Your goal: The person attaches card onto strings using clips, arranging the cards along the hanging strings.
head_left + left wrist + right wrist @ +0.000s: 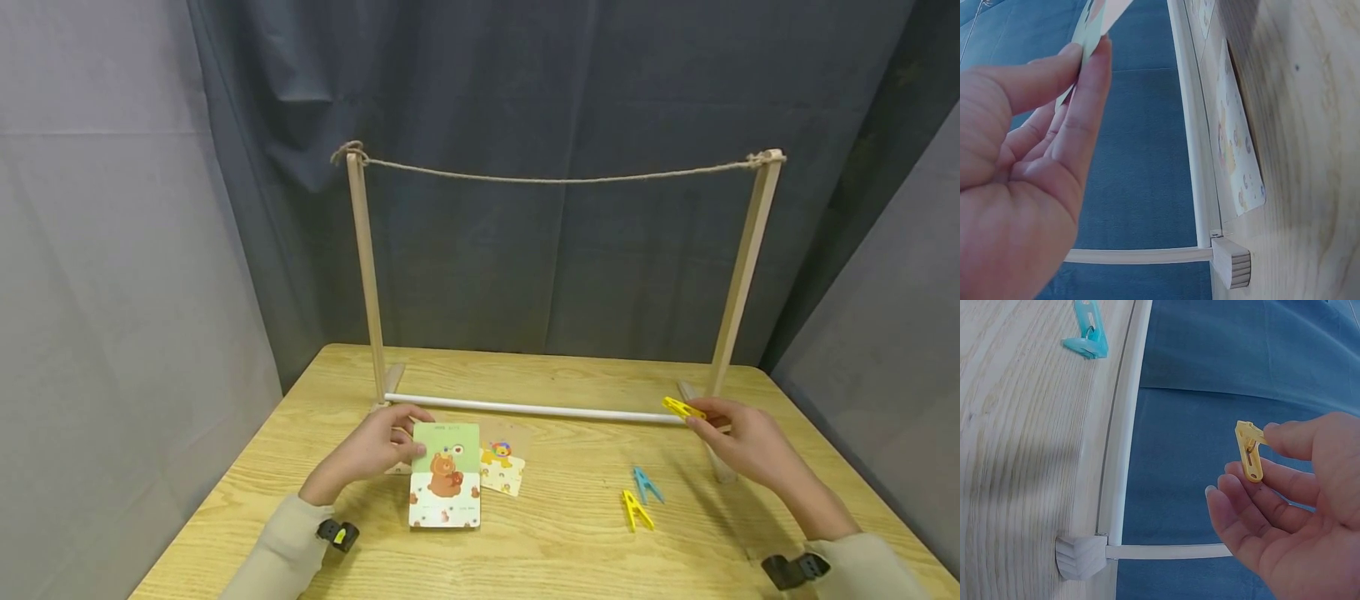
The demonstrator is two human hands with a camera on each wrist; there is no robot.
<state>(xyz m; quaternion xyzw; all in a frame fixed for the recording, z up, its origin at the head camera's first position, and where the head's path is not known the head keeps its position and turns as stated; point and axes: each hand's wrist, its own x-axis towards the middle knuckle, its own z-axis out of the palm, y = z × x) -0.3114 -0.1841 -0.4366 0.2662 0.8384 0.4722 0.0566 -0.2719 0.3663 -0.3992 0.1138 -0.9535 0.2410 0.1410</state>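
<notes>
Left hand [381,446]: grip narrow, pinching the bear card [445,487] by its edge, raised above the table [551,554]. A lion card [501,473] lies beyond it. Right hand [753,442]: grip narrow, pinching a yellow clothespin [681,407], also raised. A blue clothespin [647,485] and second yellow clip [635,509] lie on the table.

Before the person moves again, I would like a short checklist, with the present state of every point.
1. Bear card gripped: ok, the left hand pinches its edge.
2. Held peg secure: ok, between thumb and fingers of the right hand.
3. String tied to both posts: ok.
4. Card on the string: not ok, nothing hangs there.
5. Spare pegs, blue and yellow, on the table: ok.
6. Total number of cards: cannot tell, some are partly covered.
</notes>
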